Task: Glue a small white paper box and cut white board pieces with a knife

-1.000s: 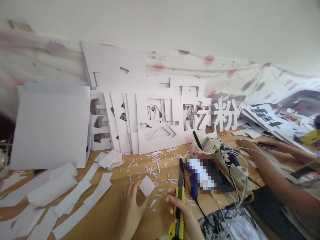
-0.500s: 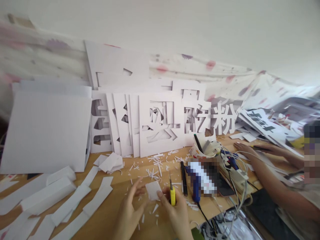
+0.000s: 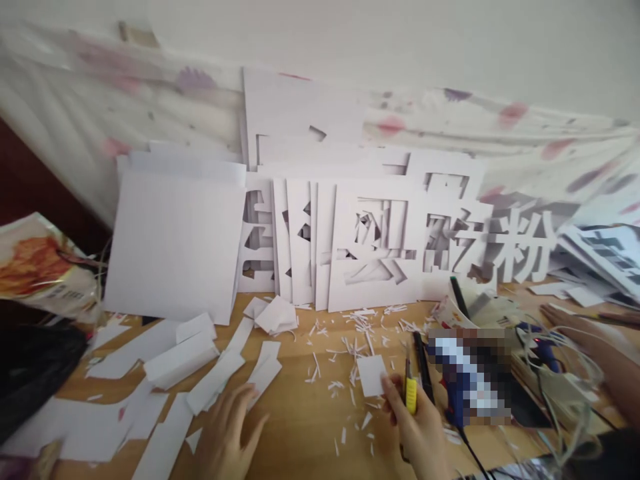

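Note:
My right hand (image 3: 417, 420) pinches a small white card (image 3: 371, 375) between thumb and finger. In the same hand a yellow utility knife (image 3: 411, 395) stands upright, its blade end pointing away from me. My left hand (image 3: 227, 427) reaches over the left side of the table, fingers apart, with nothing seen in it. Its fingertips lie close to a white paper strip (image 3: 267, 375); whether they touch it I cannot tell. More white strips (image 3: 215, 381) and a folded white piece (image 3: 181, 360) lie left of that hand. Thin white offcuts (image 3: 350, 350) are scattered between my hands.
White boards with cut-out characters (image 3: 370, 280) lean along the back, beside a plain board (image 3: 173, 247). Right of my hand lie a black marker (image 3: 423, 367), a blue glue gun (image 3: 456, 393) and tangled cables (image 3: 575, 400). A co-worker's arm (image 3: 595, 350) rests at the right.
My left hand has moved away from the small card towards the strips on the left. The right hand still holds card and knife. The view has turned left.

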The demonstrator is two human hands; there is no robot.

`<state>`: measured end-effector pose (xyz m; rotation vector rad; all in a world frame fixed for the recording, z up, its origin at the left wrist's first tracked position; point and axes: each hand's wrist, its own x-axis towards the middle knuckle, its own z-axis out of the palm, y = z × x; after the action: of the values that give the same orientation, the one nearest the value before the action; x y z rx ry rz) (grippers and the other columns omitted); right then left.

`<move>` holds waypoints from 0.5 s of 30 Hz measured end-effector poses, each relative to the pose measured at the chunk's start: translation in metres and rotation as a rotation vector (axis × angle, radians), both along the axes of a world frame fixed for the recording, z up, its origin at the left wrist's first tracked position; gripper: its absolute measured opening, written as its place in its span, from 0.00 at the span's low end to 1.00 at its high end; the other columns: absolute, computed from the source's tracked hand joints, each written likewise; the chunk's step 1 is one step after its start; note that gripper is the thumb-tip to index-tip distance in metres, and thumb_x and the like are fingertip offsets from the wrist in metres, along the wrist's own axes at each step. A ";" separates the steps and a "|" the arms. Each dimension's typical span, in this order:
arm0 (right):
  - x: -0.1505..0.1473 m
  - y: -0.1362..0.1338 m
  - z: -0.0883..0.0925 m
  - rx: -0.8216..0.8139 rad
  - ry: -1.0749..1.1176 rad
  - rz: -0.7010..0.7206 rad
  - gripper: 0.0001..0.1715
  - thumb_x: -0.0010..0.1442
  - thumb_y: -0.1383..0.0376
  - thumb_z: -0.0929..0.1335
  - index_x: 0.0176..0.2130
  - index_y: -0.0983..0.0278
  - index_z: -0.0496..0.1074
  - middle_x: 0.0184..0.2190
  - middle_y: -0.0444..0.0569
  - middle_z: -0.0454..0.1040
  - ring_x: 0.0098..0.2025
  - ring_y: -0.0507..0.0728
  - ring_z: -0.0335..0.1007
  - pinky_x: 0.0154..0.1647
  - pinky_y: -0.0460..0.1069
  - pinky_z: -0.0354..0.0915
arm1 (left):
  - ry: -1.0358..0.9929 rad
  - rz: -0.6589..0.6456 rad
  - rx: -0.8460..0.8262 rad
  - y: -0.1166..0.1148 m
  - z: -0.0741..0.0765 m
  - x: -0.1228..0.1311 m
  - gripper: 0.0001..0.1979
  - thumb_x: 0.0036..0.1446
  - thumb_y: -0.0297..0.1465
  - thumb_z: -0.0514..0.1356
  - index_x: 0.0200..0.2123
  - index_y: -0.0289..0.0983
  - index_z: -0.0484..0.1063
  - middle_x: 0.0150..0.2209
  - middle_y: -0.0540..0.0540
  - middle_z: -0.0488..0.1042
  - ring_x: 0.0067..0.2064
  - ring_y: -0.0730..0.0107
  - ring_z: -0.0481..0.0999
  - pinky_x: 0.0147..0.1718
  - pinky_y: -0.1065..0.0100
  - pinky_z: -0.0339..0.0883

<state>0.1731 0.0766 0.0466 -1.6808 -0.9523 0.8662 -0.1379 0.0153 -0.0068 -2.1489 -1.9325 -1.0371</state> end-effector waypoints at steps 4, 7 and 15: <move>-0.013 0.002 0.006 -0.027 0.049 0.073 0.40 0.44 0.34 0.77 0.34 0.66 0.75 0.18 0.44 0.72 0.19 0.54 0.66 0.20 0.47 0.63 | 0.092 0.081 -0.069 -0.008 -0.018 -0.021 0.23 0.65 0.41 0.62 0.60 0.41 0.67 0.53 0.39 0.82 0.51 0.51 0.84 0.48 0.53 0.80; -0.024 0.002 0.010 0.013 0.046 0.086 0.36 0.48 0.36 0.77 0.33 0.65 0.75 0.17 0.42 0.70 0.19 0.53 0.64 0.20 0.47 0.62 | 0.062 0.102 -0.099 -0.003 -0.027 -0.014 0.19 0.65 0.38 0.61 0.58 0.41 0.71 0.52 0.40 0.83 0.51 0.50 0.84 0.49 0.51 0.80; -0.042 0.009 0.023 0.000 0.117 0.106 0.38 0.44 0.35 0.78 0.32 0.65 0.76 0.17 0.42 0.70 0.19 0.54 0.65 0.21 0.47 0.62 | -0.008 0.184 -0.091 0.003 -0.022 -0.007 0.16 0.66 0.34 0.59 0.55 0.38 0.73 0.48 0.39 0.84 0.46 0.51 0.86 0.46 0.52 0.81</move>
<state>0.1312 0.0857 0.0699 -1.5733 -0.9680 1.0235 -0.1449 0.0187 -0.0292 -1.9654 -2.1710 -0.9444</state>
